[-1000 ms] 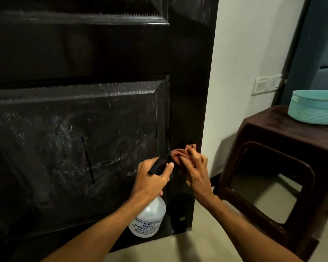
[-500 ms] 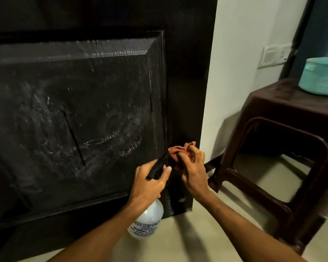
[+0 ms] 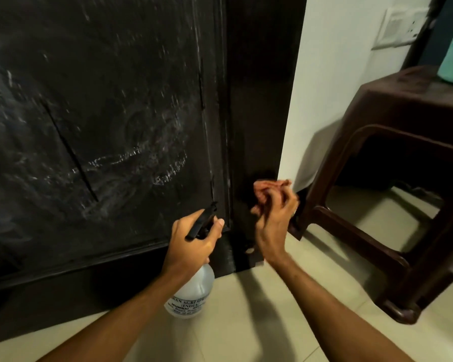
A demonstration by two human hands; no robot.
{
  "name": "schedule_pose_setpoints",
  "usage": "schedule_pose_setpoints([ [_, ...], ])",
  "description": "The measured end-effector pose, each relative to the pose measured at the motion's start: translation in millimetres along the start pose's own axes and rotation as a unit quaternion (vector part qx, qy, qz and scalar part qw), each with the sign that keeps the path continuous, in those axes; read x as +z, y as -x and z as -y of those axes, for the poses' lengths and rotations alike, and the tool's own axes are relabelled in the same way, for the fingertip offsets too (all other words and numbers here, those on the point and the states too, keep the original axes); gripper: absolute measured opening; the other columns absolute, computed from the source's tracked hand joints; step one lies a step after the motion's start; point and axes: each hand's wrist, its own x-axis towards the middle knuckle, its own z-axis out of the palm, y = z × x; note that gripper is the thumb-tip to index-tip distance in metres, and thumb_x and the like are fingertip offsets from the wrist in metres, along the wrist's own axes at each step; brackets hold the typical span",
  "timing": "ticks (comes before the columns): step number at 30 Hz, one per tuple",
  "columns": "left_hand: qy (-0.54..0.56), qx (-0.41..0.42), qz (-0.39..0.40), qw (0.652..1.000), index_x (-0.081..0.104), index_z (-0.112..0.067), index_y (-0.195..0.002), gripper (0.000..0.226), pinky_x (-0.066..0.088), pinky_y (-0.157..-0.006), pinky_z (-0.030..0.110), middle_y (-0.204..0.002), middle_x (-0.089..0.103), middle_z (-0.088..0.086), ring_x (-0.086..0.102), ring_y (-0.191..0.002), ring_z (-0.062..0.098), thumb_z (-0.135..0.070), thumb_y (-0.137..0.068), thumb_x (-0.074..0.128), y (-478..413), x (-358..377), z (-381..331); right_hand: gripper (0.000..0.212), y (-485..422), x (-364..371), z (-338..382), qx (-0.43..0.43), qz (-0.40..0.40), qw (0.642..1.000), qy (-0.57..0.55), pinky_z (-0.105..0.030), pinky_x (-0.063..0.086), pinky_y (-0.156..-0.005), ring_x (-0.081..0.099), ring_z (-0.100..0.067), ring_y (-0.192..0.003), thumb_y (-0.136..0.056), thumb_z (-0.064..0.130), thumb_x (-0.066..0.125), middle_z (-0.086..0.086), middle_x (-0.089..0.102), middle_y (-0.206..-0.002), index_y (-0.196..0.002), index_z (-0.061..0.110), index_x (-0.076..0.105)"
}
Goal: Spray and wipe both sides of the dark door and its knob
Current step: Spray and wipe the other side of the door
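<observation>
The dark door is filling the left of the view, its lower panel showing pale streaks. The left hand is keeping a closed grip on the spray bottle, nozzle aimed at the door's bottom right area. Just right of it, the right hand is bunching a reddish cloth against the door's edge strip. The knob is not in view. To wipe well here, press the cloth flat and draw overlapping strokes down to the bottom corner, steering clear of the brown stool close by.
</observation>
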Motion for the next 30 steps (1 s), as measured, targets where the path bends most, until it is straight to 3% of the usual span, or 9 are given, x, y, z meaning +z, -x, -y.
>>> schedule_pose_setpoints([
  [3, 0.000, 0.000, 0.004, 1.000, 0.068, -0.015, -0.078, 0.026, 0.049, -0.035, 0.036, -0.071, 0.070, 0.009, 0.057, -0.043, 0.014, -0.037, -0.091, 0.068, 6, 4, 6, 0.066, -14, -1, 11, 0.004, -0.047, 0.998, -0.033, -0.016, 0.027, -0.117, 0.036, -0.029, -0.137, -0.075, -0.022, 0.061, -0.020, 0.035, -0.145, -0.132, 0.012, 0.053],
  [6, -0.003, 0.001, 0.003, 1.000, 0.067, -0.016, -0.077, 0.023, 0.049, -0.034, 0.036, -0.071, 0.068, 0.011, 0.057, -0.043, 0.015, -0.031, -0.095, 0.071, 7, 5, 16, 0.067, 29, 11, -6, -0.003, 0.012, 1.000, -0.006, -0.003, 0.031, -0.105, 0.039, -0.013, -0.139, -0.077, -0.023, 0.062, -0.025, 0.032, -0.150, -0.134, 0.012, 0.051],
  [8, -0.005, -0.005, 0.001, 1.000, 0.067, -0.017, -0.077, 0.023, 0.048, -0.035, 0.034, -0.071, 0.068, 0.013, 0.057, -0.043, 0.016, -0.031, -0.095, 0.072, 8, 5, 20, 0.059, 56, 13, -20, 0.104, 0.032, 0.993, -0.043, -0.006, 0.042, -0.097, 0.047, -0.002, -0.124, -0.084, -0.014, 0.064, -0.022, 0.032, -0.152, -0.138, 0.008, 0.050],
  [10, -0.010, -0.008, 0.000, 1.000, 0.067, -0.016, -0.077, 0.026, 0.048, -0.035, 0.033, -0.070, 0.067, 0.012, 0.057, -0.044, 0.017, -0.038, -0.092, 0.070, 11, 6, 23, 0.065, 68, 14, -23, 0.131, 0.074, 0.988, -0.019, -0.017, 0.041, -0.108, 0.039, -0.020, -0.133, -0.074, -0.020, 0.062, -0.018, 0.029, -0.153, -0.134, 0.004, 0.052],
  [14, -0.010, -0.004, -0.004, 1.000, 0.067, -0.013, -0.078, 0.027, 0.047, -0.035, 0.032, -0.070, 0.068, 0.008, 0.057, -0.042, 0.018, -0.037, -0.091, 0.068, 16, 1, 27, 0.063, 28, 17, 1, 0.071, -0.016, 0.995, -0.072, -0.038, 0.049, -0.106, 0.040, -0.036, -0.133, -0.071, -0.022, 0.057, -0.014, 0.032, -0.143, -0.128, 0.005, 0.056],
  [17, -0.010, -0.001, -0.011, 1.000, 0.067, -0.012, -0.079, 0.024, 0.046, -0.035, 0.031, -0.070, 0.068, 0.010, 0.056, -0.040, 0.018, -0.031, -0.094, 0.070, 20, -4, 29, 0.056, -10, 17, 29, -0.007, -0.062, 0.995, -0.074, -0.024, 0.032, -0.117, 0.037, -0.034, -0.135, -0.082, -0.012, 0.061, -0.009, 0.031, -0.143, -0.134, 0.008, 0.056],
  [22, -0.003, -0.011, -0.027, 1.000, 0.068, -0.011, -0.081, 0.020, 0.047, -0.034, 0.035, -0.070, 0.068, 0.012, 0.056, -0.040, 0.020, -0.020, -0.098, 0.073, 23, -14, 27, 0.078, 58, 29, -11, -0.089, 0.105, 0.990, 0.027, -0.056, 0.046, -0.109, 0.037, -0.046, -0.140, -0.073, -0.012, 0.074, -0.012, 0.031, -0.149, -0.143, 0.015, 0.051],
  [26, -0.004, -0.012, -0.029, 0.999, 0.068, -0.013, -0.081, 0.021, 0.047, -0.034, 0.034, -0.069, 0.068, 0.010, 0.056, -0.041, 0.016, -0.025, -0.097, 0.073, 25, -21, 25, 0.090, 103, 27, -28, -0.009, 0.214, 0.976, 0.032, -0.048, 0.051, -0.102, 0.042, -0.030, -0.133, -0.066, -0.018, 0.067, -0.010, 0.037, -0.148, -0.142, 0.028, 0.050],
  [30, -0.015, -0.005, -0.048, 0.999, 0.067, -0.011, -0.079, 0.026, 0.046, -0.033, 0.036, -0.067, 0.067, 0.010, 0.055, -0.040, 0.017, -0.033, -0.093, 0.070, 30, -36, 26, 0.050, 50, 28, 41, -0.006, 0.065, 0.993, -0.095, -0.030, 0.038, -0.116, 0.042, -0.026, -0.137, -0.088, 0.006, 0.078, -0.014, 0.042, -0.140, -0.135, 0.010, 0.061],
])
